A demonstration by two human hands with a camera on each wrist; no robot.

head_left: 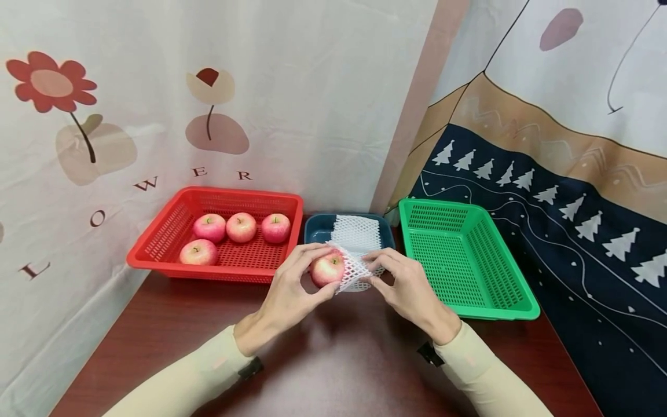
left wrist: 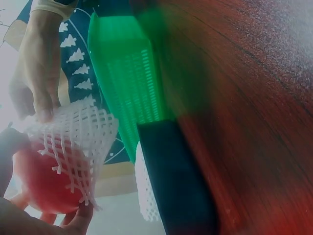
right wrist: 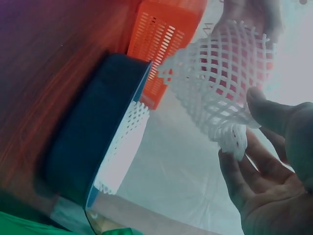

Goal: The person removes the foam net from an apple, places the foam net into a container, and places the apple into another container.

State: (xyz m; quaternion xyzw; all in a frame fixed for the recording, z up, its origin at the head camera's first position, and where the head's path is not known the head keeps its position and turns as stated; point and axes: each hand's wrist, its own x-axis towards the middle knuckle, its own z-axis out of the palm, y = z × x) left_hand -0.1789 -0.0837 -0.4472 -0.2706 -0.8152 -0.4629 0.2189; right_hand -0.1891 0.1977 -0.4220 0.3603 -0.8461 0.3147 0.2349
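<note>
My left hand [head_left: 293, 289] grips a red-and-yellow apple [head_left: 327, 269], thumb below and fingers above. A white foam net sleeve [head_left: 355, 271] covers the apple's right side, its open mouth spread around the fruit. My right hand [head_left: 403, 284] pinches the sleeve's other end between thumb and fingers. In the left wrist view, the netting [left wrist: 80, 142] drapes over part of the apple [left wrist: 49, 181]. The right wrist view shows the sleeve [right wrist: 220, 73] gathered narrow near the right fingers, with red fruit visible through the mesh. Both hands are above the table, in front of the blue tray.
A red basket [head_left: 219, 272] at left holds several apples [head_left: 241, 227]. The dark blue tray [head_left: 319, 225] at the back middle holds more white net sleeves [head_left: 356, 231]. At right stands a green basket [head_left: 458, 263]. Printed curtains hang behind the brown table [head_left: 333, 370].
</note>
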